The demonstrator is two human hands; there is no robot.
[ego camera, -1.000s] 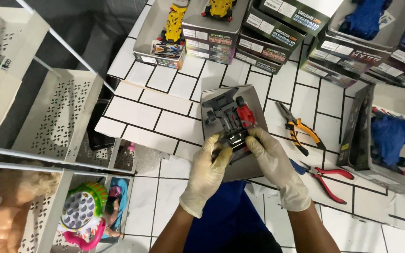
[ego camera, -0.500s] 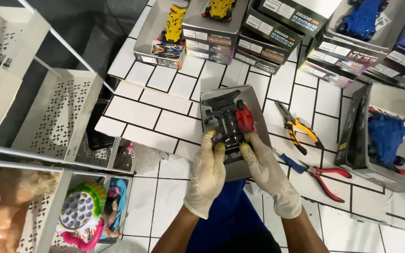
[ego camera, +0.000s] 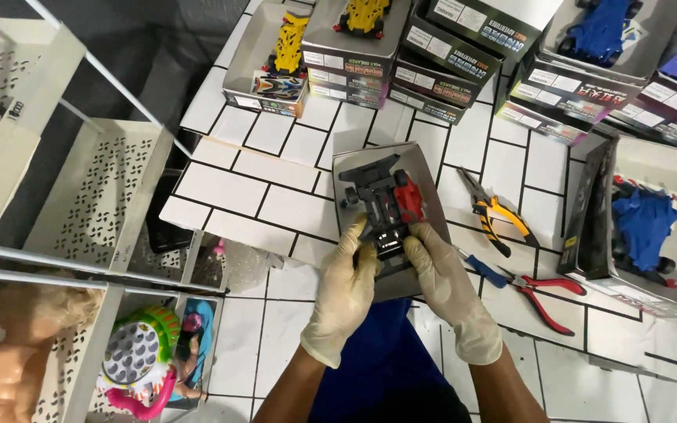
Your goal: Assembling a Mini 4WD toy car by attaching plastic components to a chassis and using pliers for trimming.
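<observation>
A black toy car chassis (ego camera: pixel 381 205) with a red part on its right side rests over a grey cardboard tray (ego camera: pixel 354 168) on the white tiled counter. My left hand (ego camera: pixel 348 286), in a pale glove, pinches the chassis's near end from the left. My right hand (ego camera: pixel 447 286), gloved too, grips the same end from the right. The near end of the chassis is hidden under my fingers.
Yellow-handled pliers (ego camera: pixel 494 211) and red-handled cutters (ego camera: pixel 542 294) lie right of the tray. An open box with a blue car body (ego camera: pixel 646 223) stands at far right. Boxes with yellow cars (ego camera: pixel 287 47) line the back. White perforated shelves (ego camera: pixel 80 196) and toys sit left.
Both hands have stayed on the chassis's near end and shifted slightly with it over the tray. The view has moved a little; nothing else has changed place.
</observation>
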